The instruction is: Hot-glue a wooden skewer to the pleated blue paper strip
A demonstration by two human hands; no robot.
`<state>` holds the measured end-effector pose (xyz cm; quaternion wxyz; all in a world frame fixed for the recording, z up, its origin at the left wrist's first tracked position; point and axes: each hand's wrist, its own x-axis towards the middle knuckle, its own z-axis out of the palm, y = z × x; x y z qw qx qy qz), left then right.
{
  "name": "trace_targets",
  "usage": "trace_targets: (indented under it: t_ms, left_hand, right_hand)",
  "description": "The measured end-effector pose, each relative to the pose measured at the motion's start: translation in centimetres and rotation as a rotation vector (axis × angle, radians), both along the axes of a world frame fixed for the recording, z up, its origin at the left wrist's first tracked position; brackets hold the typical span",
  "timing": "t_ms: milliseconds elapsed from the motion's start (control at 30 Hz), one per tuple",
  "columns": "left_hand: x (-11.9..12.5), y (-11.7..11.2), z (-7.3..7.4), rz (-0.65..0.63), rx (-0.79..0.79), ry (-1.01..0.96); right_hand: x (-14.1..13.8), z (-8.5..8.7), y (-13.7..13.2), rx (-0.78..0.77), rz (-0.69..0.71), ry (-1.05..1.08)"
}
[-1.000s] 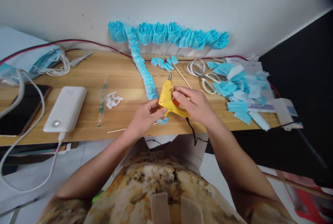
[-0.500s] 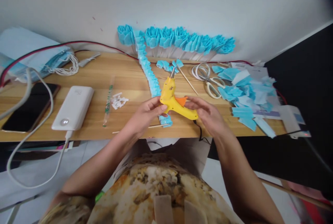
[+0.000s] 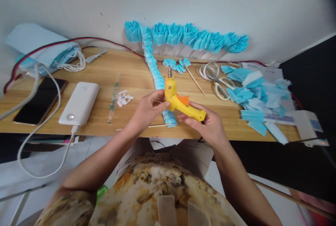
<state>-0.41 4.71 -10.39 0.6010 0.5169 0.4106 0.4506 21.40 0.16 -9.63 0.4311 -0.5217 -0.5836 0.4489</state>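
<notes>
A yellow glue gun point(image 3: 175, 97) with an orange trigger is held over the front of the wooden desk point(image 3: 126, 75), its metal nozzle pointing away from me. My right hand point(image 3: 207, 123) grips the gun's handle from below. My left hand point(image 3: 147, 108) pinches the gun's body near the barrel. Just under the gun lies the near end of a long pleated blue paper strip point(image 3: 154, 72), which runs back to the wall. A thin wooden stick point(image 3: 157, 125) lies beside that end.
Blue paper rosettes point(image 3: 194, 38) line the wall. Scissors point(image 3: 219, 84), a skewer point(image 3: 195, 79) and a heap of blue paper scraps point(image 3: 257, 94) lie right. A white power bank point(image 3: 80, 102), phone point(image 3: 39, 100), cables, a pen point(image 3: 112, 100) and white bits point(image 3: 124, 98) lie left.
My right hand has slid from the top of the gun down to its handle and closed on it. The gun has risen slightly, its trigger now uncovered.
</notes>
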Motion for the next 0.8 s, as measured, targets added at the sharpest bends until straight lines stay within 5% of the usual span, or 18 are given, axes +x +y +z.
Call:
trace_targets:
  t_ms: [400,800]
  left_hand:
    - [-0.3,1.0,0.5,0.085,0.012,0.006]
    - [0.3,0.8,0.2,0.093,0.043,-0.005]
  right_hand:
    - [-0.8,2.0,-0.9,0.281,-0.118,-0.519]
    - [-2.0,1.5,-1.8,0.647,-0.150,-0.872]
